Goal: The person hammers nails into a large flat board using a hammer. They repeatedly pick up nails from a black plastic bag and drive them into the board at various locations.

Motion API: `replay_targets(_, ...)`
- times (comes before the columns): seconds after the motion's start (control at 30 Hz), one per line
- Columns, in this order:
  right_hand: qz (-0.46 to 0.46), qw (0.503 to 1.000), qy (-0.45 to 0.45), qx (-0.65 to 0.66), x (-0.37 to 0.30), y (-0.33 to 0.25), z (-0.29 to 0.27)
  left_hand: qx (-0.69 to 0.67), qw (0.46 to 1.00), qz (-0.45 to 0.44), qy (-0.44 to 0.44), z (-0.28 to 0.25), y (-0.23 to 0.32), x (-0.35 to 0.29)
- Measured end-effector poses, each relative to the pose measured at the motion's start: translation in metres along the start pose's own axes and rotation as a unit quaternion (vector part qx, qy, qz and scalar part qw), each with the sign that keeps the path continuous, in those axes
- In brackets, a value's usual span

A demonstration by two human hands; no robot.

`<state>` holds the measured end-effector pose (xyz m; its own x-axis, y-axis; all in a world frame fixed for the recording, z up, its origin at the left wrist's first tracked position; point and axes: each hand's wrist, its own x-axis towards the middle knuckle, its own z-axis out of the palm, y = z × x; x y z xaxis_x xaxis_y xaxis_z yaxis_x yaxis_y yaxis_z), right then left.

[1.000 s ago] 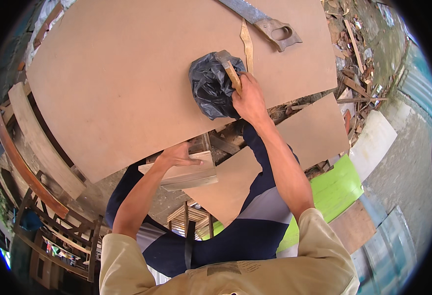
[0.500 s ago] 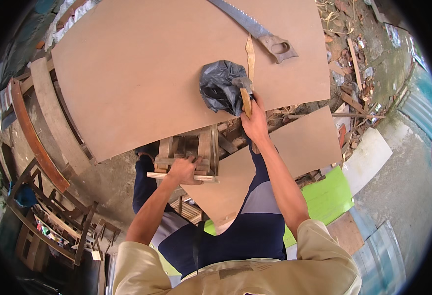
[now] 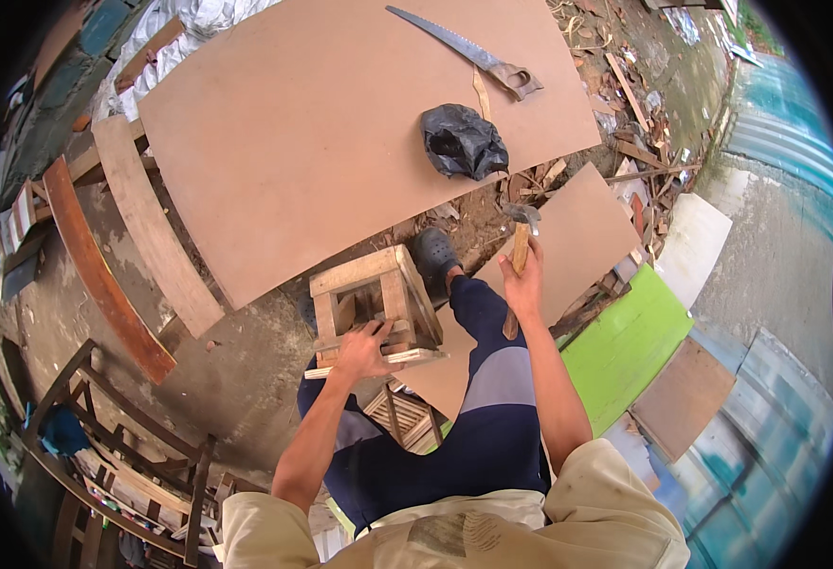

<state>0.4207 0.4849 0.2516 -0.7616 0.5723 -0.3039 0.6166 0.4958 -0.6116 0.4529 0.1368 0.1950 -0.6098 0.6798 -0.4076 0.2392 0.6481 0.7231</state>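
Note:
A small wooden frame (image 3: 397, 292), built of short slats like a little stool, is tilted up against my left leg. My left hand (image 3: 363, 349) grips its near end, fingers wrapped over a crosspiece beside a pale plywood strip (image 3: 407, 357). In my right hand (image 3: 524, 280) is a hammer (image 3: 519, 243), held by its wooden handle with the metal head up and away from me. The hammer is over my right leg, apart from the frame. A crumpled black plastic bag (image 3: 464, 142) lies on the big brown board (image 3: 293, 123).
On the board's far side lie a handsaw (image 3: 473, 52) and a thin wood strip (image 3: 482, 92). Curved planks (image 3: 155, 228) and a dark wooden chair frame (image 3: 118, 446) stand at left. Wood scraps (image 3: 639, 156), a green panel (image 3: 625, 341) and corrugated sheets (image 3: 767, 446) lie at right.
My right hand has drawn the hammer back from the black bag toward my right leg. The wooden frame is now raised and tilted more, with my left hand still on it. My view has shifted.

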Motion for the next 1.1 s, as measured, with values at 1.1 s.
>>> replay_targets(1.1, 0.176, 0.942, -0.223, 0.181, 0.140, 0.226, 0.041, 0.104, 0.936, -0.235, 0.239, 0.135, 0.057, 0.229)
